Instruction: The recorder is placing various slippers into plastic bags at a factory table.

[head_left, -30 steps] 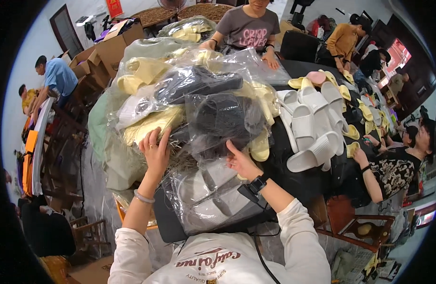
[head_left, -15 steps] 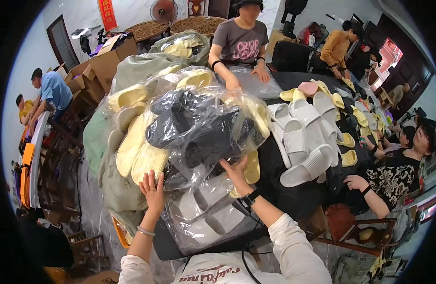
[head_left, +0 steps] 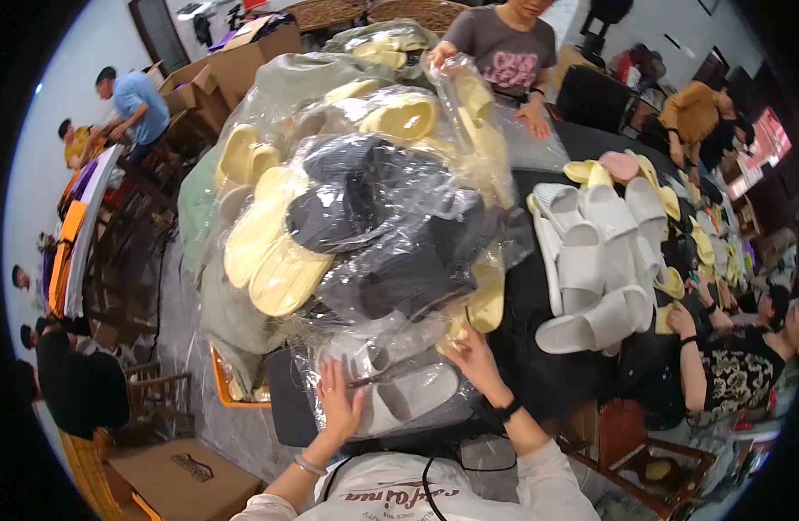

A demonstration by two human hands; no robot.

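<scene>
1. Since a moment ago, both hands have slid down the heap: the clear plastic bag of dark slippers (head_left: 373, 234) now towers above them, and they sit at the bag of pale grey slippers (head_left: 391, 391) near the table's front edge.
2. Left hand (head_left: 338, 408) lies spread, fingers flat against the film of the pale grey bag.
3. Right hand (head_left: 473, 356) is also open, fingertips pressed into the plastic where the dark bag meets yellow slippers (head_left: 282, 252); it pinches nothing that I can make out.
4. Loose white slippers (head_left: 590, 269) lie in a row on the black table (head_left: 538, 373), toward its right edge.
5. Across the far edge, another person (head_left: 503, 52) handles a bag too.
6. Judged from this, the step in hand is steadying the stacked bags; the next move likely calls for a firm two-handed grip on slippery film, without toppling the pile above.
</scene>
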